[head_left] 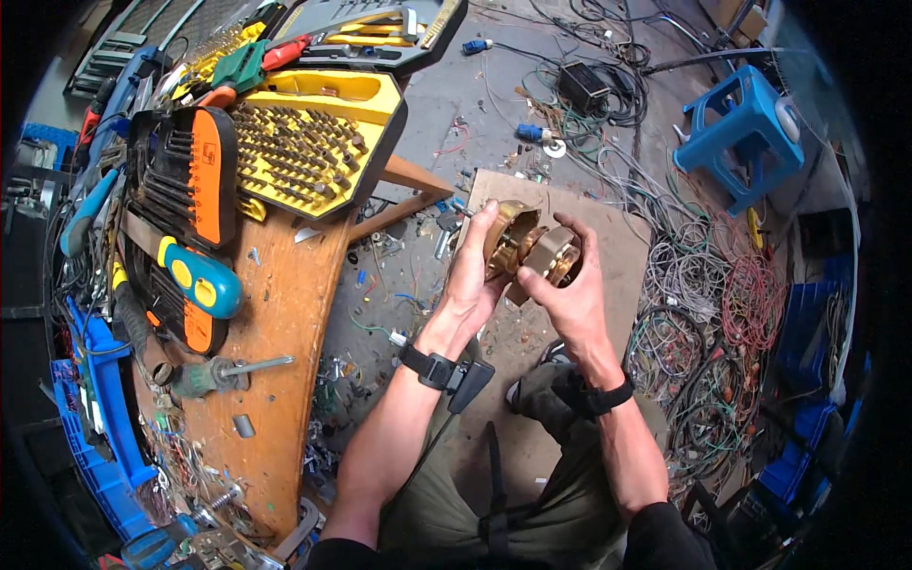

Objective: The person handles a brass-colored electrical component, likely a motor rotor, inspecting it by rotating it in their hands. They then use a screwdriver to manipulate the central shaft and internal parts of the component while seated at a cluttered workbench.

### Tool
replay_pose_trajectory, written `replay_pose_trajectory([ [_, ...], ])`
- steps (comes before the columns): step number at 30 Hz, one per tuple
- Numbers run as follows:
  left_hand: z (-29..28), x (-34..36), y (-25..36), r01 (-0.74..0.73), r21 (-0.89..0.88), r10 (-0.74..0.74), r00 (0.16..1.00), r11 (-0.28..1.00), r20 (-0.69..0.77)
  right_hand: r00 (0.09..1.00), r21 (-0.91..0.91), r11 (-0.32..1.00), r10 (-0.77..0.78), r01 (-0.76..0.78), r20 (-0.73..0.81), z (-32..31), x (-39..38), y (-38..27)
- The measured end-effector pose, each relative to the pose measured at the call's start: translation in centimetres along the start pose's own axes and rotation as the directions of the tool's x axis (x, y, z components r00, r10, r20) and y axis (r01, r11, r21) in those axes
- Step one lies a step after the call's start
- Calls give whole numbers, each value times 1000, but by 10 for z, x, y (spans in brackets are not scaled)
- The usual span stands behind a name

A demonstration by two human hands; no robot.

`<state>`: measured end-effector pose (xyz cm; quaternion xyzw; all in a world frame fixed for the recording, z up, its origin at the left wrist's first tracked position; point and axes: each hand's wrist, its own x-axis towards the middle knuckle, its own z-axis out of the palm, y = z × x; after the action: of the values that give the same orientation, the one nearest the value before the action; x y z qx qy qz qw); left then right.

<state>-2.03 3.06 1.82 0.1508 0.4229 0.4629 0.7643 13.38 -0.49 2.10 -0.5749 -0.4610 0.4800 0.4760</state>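
Observation:
Over the cardboard, my left hand [472,271] is closed round a gold-coloured round metal housing [516,228], its open side facing right. My right hand [573,302] grips a metal ring-shaped part with copper-coloured windings [553,255], which looks like a motor's stator. Both pieces are held close together, tilted, with a copper-coloured piece between them; whether they are joined cannot be made out. My left thumb lies along the housing's upper left side. The right thumb presses the front of the wound part while its fingers wrap over the far side.
On the wooden bench [275,399] at left lie a yellow bit case [380,123], orange hex key holders [214,176], a teal-handled tool [204,275] and a screwdriver [233,375]. A cardboard sheet [608,247] covers the floor ahead. Tangled cables [684,275] and a blue stool [746,138] are at right.

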Motion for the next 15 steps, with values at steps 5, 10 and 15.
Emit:
replay_pose_trajectory([
  [5, 2, -3, 4, -61, -2, 61, 998, 998, 7, 992, -102, 987, -122, 125, 35, 3, -3, -19],
  [10, 0, -9, 8, -45, -155, 56, 996, 987, 68, 974, -119, 968, -215, 221, 65, 4, -4, -11],
  [15, -3, -17, -3, -268, -150, 285, 953, 952, 106, 971, -68, 969, -237, 238, 25, 3, -5, -16],
])
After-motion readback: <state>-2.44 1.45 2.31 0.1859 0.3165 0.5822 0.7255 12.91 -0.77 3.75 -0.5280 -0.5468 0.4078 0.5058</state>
